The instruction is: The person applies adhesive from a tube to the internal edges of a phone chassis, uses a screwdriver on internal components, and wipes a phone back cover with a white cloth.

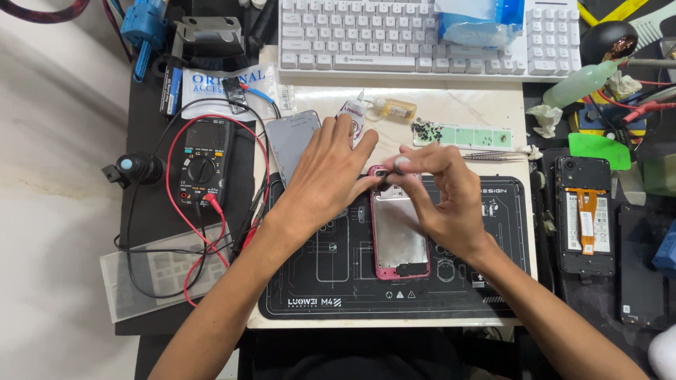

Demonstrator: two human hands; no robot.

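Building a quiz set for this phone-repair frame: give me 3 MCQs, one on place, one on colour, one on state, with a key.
1. Where does the multimeter lie relative to the pink-framed phone?
A. To its left
B. To its right
C. On the keyboard

2. What colour is the work mat under the phone?
A. White
B. Black
C. Green

3. In what state is the dark phone at the right?
A. Screen lit
B. Wrapped in a bag
C. Back off, insides showing

Key:
1. A: the meter with its red and black leads sits left of the left hand.
2. B: the mat is black with pale line drawings.
3. C: an orange flex strip and the battery show inside its shell, away from the right hand.
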